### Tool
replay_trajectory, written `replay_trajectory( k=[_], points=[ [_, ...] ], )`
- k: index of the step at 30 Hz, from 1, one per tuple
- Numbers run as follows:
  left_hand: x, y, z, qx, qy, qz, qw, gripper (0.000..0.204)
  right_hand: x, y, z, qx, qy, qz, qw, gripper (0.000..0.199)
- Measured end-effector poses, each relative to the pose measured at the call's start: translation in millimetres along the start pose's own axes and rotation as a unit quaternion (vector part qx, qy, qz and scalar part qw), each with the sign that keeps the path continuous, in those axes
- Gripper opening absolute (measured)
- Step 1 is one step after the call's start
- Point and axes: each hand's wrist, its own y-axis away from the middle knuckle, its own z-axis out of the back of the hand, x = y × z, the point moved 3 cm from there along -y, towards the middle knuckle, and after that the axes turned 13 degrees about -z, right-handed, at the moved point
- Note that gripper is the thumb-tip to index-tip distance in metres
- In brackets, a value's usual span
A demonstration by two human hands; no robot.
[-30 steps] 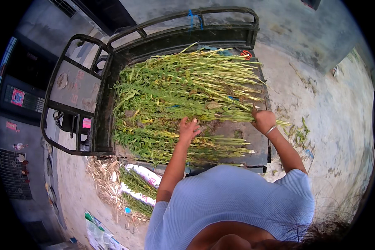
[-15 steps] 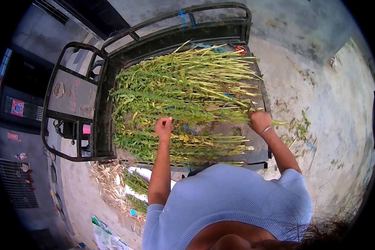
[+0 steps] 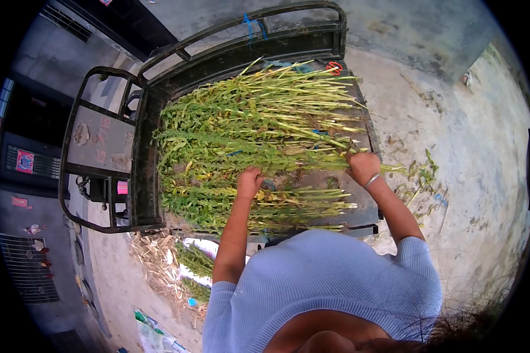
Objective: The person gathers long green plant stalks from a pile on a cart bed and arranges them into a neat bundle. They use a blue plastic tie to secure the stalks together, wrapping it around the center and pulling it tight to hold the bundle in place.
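Long leafy green stalks (image 3: 259,115) lie side by side across the dark cart bed (image 3: 359,203), leafy tops to the left and pale cut ends to the right. My right hand (image 3: 363,167), with a silver bangle at its wrist, is closed around the lower part of a stalk near the bed's right edge; cut ends stick out past the hand. My left hand (image 3: 250,181) is closed with fingers curled beside the middle of that row. Whatever is in its fingers is hidden. Nearer me, another bunch of leafy stalks (image 3: 288,203) lies below the left hand.
A metal rail (image 3: 288,7) runs along the bed's far side, and a framed panel (image 3: 100,135) stands at its left end. Red string (image 3: 334,67) lies at the far right corner. Dry husks (image 3: 159,259) are on the ground at left; leaf scraps (image 3: 424,170) litter the concrete at right.
My left hand has moved to the right and slightly nearer me, its fingers now more curled. My right hand keeps its grip on the stalk. The view has shifted slightly.
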Motion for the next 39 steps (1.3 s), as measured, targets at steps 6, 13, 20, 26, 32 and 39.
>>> replay_trajectory(
  k=[6, 13, 20, 26, 32, 39],
  points=[
    [27.6, -0.1, 36.4, -0.205, 0.158, 0.178, 0.949, 0.035, 10.4, 10.2, -14.9, -0.085, 0.041, 0.038, 0.995, 0.01],
    [-64.3, -69.9, -38.6, 0.05, 0.097, 0.022, 0.994, 0.035, 29.2, 29.5, 2.3, -0.115, 0.026, 0.068, 0.991, 0.004],
    [-38.9, -81.1, -20.7, -0.048, 0.304, 0.19, 0.932, 0.029, 18.5, 33.5, -21.1, -0.075, 0.001, 0.028, 0.997, 0.006],
    [-149.7, -126.7, 23.0, -0.232, 0.495, 0.162, 0.821, 0.032, 12.9, 28.6, -54.3, -0.033, -0.052, -0.01, 0.998, 0.008],
    [-318.5, -82.7, -10.9, 0.274, 0.382, -0.348, 0.811, 0.066, 9.1, 32.3, -72.6, 0.071, -0.076, -0.058, 0.993, 0.013],
    [-68.6, 24.5, -38.2, -0.037, 0.713, 0.325, 0.621, 0.037, -20.1, 61.2, -25.5, 0.004, -0.179, 0.01, 0.984, 0.027]
  ],
)
